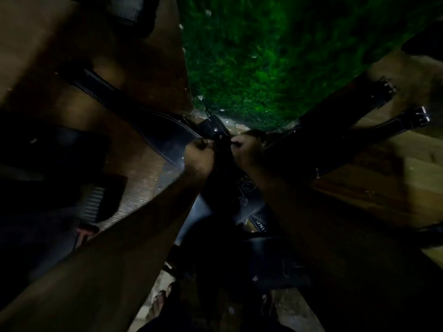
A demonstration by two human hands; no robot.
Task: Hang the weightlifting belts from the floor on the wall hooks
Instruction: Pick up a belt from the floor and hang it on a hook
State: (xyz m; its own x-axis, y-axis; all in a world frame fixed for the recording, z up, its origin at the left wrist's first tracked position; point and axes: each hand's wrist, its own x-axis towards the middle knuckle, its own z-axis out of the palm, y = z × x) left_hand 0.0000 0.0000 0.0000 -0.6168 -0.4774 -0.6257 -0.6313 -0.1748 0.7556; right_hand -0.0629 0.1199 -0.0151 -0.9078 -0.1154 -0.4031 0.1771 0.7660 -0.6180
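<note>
A black belt [223, 137] sits at the centre of the view, raised in front of the person, its dark strap running down between both forearms; pale printed lettering shows on its lower part. The left hand [200, 153] has its fingers curled and pinches the belt's upper left edge. The right hand [247, 149] is curled round the same top end from the other side, so the two hands lie close together with only the strap between them. The picture is dim and blurred, so whether the belt touches a hook cannot be told.

To the left, a second belt [134, 121] with white stitching along its edges runs slantwise up a brown wooden wall [48, 56]. To the right, a buckled belt [395, 123] with two metal buckles stretches slantwise over wooden boards [383, 178]. Between these surfaces, above the hands, lies a patch of green turf [275, 56] with pale flecks. Low in the view a sandalled foot [163, 300] stands on a pale floor [294, 310].
</note>
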